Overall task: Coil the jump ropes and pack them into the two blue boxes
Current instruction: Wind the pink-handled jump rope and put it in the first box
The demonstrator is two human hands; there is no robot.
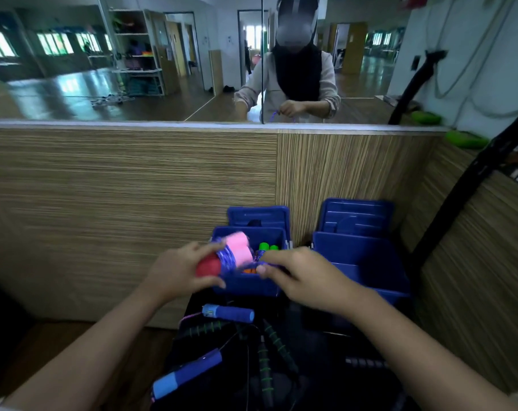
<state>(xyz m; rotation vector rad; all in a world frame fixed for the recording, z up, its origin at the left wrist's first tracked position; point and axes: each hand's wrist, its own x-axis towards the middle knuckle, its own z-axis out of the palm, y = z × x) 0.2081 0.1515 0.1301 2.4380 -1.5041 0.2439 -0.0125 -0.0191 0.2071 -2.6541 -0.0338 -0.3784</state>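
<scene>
A wide wooden wall panel (127,203) is standing behind everything, and a mirror (103,69) is running along its top edge, showing the room and the person's own reflection.

The left blue box (247,284) is the landmark here. It is sitting against the foot of the wooden panel with its lid (257,216) standing open behind it. Just to its right, a second blue box (367,265) is standing, also with its lid (355,215) raised. Inside the left blue box, green handles (266,247) are showing near the far wall, and something orange is lying lower, too blurred to name.

In front of the left blue box, on a dark surface (320,342), loose ropes are waiting: one with blue handles (228,312), another blue handle (186,376) nearer to the camera, and black handles with green rings (277,345) between them.

Over the front left corner of the left blue box, the left hand (177,272) is gripping a jump rope with pink handles (237,247); its fingers are curled around the red end (208,266) of the bundle. The purple rope (225,258) is lying wound in several turns around these handles. The right hand (299,275) is hovering above the front edge of the same box and is pinching the loose part of the purple rope between thumb and fingers.
</scene>
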